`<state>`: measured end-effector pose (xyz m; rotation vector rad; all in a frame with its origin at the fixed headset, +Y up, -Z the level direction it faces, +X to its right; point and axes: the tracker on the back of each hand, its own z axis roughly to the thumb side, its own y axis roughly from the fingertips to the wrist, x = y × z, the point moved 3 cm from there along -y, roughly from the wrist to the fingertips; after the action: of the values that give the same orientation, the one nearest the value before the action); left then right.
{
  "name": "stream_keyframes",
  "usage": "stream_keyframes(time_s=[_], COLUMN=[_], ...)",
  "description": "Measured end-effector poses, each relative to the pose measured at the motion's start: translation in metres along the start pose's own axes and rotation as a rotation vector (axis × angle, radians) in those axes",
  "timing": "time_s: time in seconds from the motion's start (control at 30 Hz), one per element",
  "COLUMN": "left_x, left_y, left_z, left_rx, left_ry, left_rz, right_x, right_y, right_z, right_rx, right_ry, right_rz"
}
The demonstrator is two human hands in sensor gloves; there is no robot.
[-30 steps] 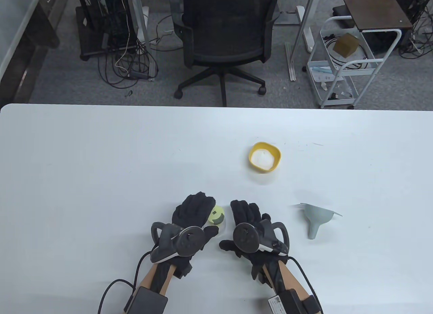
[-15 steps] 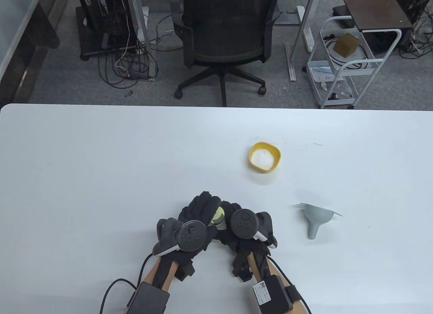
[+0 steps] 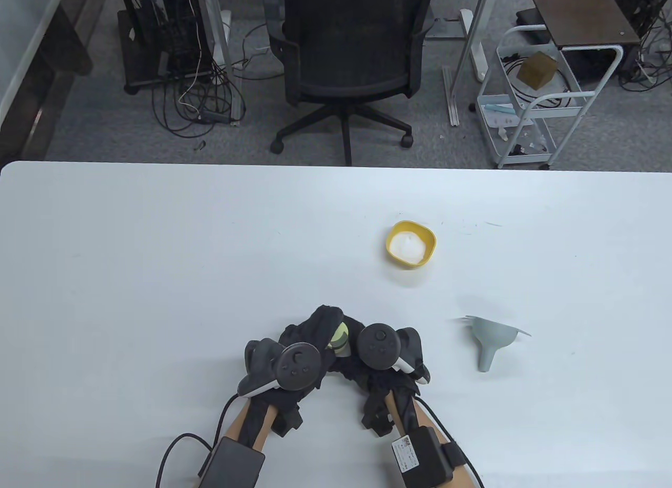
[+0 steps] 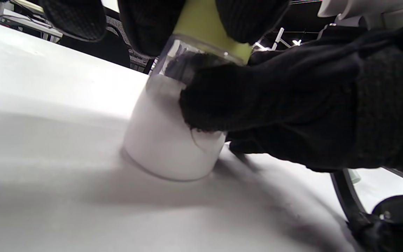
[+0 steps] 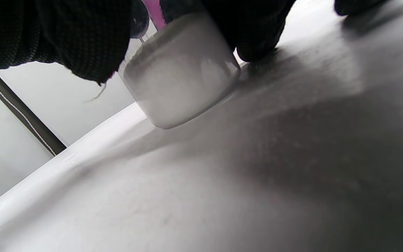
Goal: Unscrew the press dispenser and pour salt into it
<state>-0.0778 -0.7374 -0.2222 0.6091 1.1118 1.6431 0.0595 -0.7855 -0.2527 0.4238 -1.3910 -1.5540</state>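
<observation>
The press dispenser (image 3: 340, 339) stands on the white table (image 3: 157, 278) near the front edge, between my two hands. It is a clear jar (image 4: 163, 140) partly filled with white salt, with a yellow-green press top (image 4: 205, 28). My left hand (image 3: 315, 325) grips the top from above; its fingers (image 4: 145, 24) wrap the yellow-green part. My right hand (image 3: 353, 322) grips the jar body (image 5: 180, 80) from the right side and also shows in the left wrist view (image 4: 292, 105). The hands hide most of the dispenser in the table view.
A yellow bowl (image 3: 391, 246) holding white salt sits on the table beyond the hands, to the right. A grey funnel (image 3: 488, 341) lies on its side to the right of my right hand. An office chair (image 3: 346, 62) stands behind the table's far edge.
A second ago my right hand lay beside the dispenser. It has moved left and closed around the jar, and my left hand has closed over the top. Little has moved in the last half second.
</observation>
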Motion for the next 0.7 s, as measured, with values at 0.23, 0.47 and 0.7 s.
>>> stream_keyframes(time_s=[0.23, 0.47, 0.7], left_x=[-0.0014, -0.0012, -0.0003], left_y=[0.0033, 0.0045, 0.0011], left_z=[-0.0013, 0.0009, 0.0038], left_rx=[0.022, 0.039, 0.048], left_ry=[-0.085, -0.145, -0.219], left_rz=[0.083, 0.131, 0.132], right_x=[-0.0001, 0.0003, 0.0002], right_y=[0.0001, 0.0001, 0.0001], right_z=[-0.0007, -0.0013, -0.0010], right_rx=[0.011, 0.015, 0.021], right_ry=[0.010, 0.013, 0.029], right_rz=[-0.021, -0.029, -0.042])
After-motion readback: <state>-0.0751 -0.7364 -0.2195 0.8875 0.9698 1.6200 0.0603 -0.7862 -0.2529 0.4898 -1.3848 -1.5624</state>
